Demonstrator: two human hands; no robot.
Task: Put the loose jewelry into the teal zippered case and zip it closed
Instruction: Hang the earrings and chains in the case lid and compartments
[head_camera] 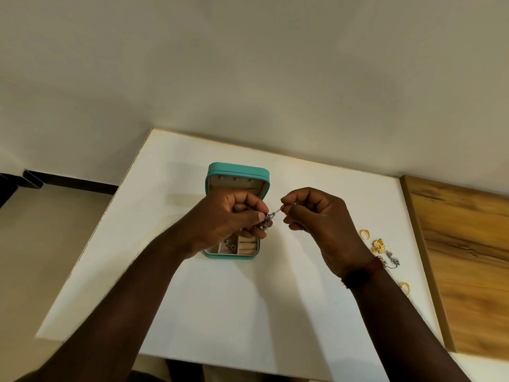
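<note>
Pinched at both ends over the open teal zippered case point(237, 169): a short silver chain point(276, 211) with a purplish pendant point(264, 224). Clamped on the pendant end by the grip of the left hand point(231, 216), thumb against forefinger; clamped on the other end by the grip of the right hand point(316, 219). Strung nearly straight from 9 to 3, rising slightly toward 2 at the right end. Compartments of the case at 6 to 7 from the pendant, largely hidden under the left hand, so nearer that side. Probably calls for lowering the pendant end first, then feeding the rest in from the right. Lying on the desk point(275, 312) at 4 from the right hand: a gold ring point(365, 234), a gold flower piece point(378, 246), a silver piece point(394, 261), a second gold ring point(405, 286). Lid up at 12, zip not yet drawn.
</note>
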